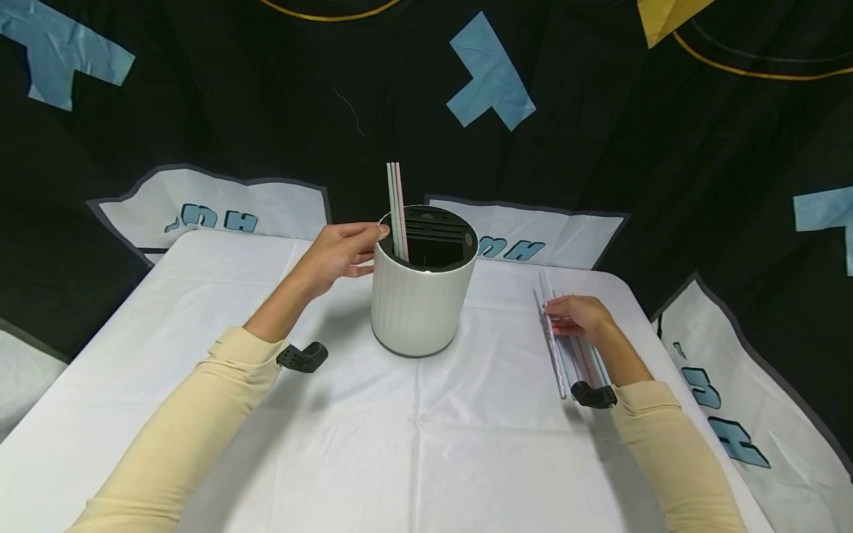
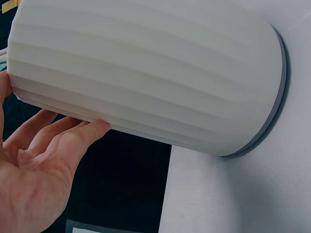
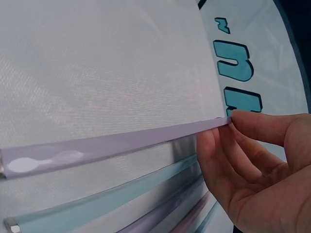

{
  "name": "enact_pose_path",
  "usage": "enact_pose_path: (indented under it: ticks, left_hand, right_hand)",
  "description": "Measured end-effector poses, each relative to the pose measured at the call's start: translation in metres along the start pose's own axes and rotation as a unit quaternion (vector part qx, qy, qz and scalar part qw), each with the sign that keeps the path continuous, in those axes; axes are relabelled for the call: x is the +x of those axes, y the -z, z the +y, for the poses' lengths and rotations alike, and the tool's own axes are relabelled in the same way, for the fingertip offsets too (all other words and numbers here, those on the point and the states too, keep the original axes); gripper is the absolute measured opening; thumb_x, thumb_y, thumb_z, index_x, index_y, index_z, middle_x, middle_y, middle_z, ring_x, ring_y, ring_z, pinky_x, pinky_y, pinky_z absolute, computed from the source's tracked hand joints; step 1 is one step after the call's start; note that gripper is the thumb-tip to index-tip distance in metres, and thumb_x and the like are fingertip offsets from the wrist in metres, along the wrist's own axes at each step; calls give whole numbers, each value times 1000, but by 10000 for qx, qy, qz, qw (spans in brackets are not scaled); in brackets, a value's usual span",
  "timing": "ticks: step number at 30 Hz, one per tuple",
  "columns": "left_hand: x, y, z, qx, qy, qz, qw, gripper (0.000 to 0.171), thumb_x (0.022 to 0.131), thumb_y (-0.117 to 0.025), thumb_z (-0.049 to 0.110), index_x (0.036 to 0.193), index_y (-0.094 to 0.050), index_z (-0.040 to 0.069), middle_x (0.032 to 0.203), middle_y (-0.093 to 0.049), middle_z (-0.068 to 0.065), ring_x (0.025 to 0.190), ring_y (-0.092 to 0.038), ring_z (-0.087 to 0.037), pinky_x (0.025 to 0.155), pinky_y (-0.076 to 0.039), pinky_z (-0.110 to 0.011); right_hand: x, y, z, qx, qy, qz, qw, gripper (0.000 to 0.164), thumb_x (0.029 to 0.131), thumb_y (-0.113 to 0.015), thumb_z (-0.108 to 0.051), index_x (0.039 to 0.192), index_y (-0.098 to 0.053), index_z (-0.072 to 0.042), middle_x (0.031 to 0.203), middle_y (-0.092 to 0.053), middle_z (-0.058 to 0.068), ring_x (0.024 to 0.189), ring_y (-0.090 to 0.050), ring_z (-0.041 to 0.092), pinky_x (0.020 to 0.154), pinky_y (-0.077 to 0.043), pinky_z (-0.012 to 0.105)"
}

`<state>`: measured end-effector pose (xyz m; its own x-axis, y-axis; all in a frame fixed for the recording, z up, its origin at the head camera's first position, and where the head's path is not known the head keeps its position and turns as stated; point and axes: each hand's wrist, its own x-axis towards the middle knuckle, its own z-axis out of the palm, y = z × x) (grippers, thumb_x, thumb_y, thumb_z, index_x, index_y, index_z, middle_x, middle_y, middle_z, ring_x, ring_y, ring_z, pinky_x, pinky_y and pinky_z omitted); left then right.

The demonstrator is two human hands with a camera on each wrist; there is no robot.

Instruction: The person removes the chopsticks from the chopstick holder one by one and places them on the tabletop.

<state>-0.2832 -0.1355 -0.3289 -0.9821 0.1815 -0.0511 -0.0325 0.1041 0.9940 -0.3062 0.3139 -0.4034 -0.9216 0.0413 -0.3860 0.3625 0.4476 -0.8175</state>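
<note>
A white ribbed cylindrical container [image 1: 421,311] with a dark slotted top stands on the table. Several slim pastel sticks [image 1: 395,200] rise from its left opening. My left hand [image 1: 340,255] holds the container at its upper left, thumb at the rim beside the sticks, other fingers along the ribbed side [image 2: 146,77]. Off to the right, my right hand [image 1: 580,314] pinches one end of a long translucent purple stick [image 3: 116,139] between thumb and fingers. Below it lie more sticks, among them a pale teal stick [image 3: 97,201], side by side on the white cloth.
A white cloth [image 1: 346,459] covers the table. Behind it hangs a black backdrop [image 1: 280,104] with blue tape pieces [image 1: 493,74]. Lettered white flaps [image 1: 253,200] border the table's back and right edges. Each wrist wears a black band-like device [image 1: 303,357].
</note>
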Motion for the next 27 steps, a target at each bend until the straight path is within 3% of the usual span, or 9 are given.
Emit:
enact_pose_path:
  ticks: [18, 27]
  left_hand:
    - [1, 0, 1, -22, 21, 10, 10000, 57, 97, -68, 41, 143, -57, 8, 143, -60, -9, 128, -62, -28, 100, -57, -43]
    - [0, 2, 0, -47, 6, -40, 10000, 59, 97, -68, 40, 144, -55, 7, 145, -59, -10, 129, -61, -28, 98, -58, -40]
  right_hand:
    - [1, -4, 5, -239, -87, 266, 9993, 47, 101, -64, -18, 138, -55, 8, 95, -71, 1, 75, -70, 9, 77, -63, 27]
    - [1, -4, 9, -204, -110, 219, 9995, 46, 100, -64, -16, 136, -55, 10, 85, -71, -4, 72, -69, 7, 72, -62, 23]
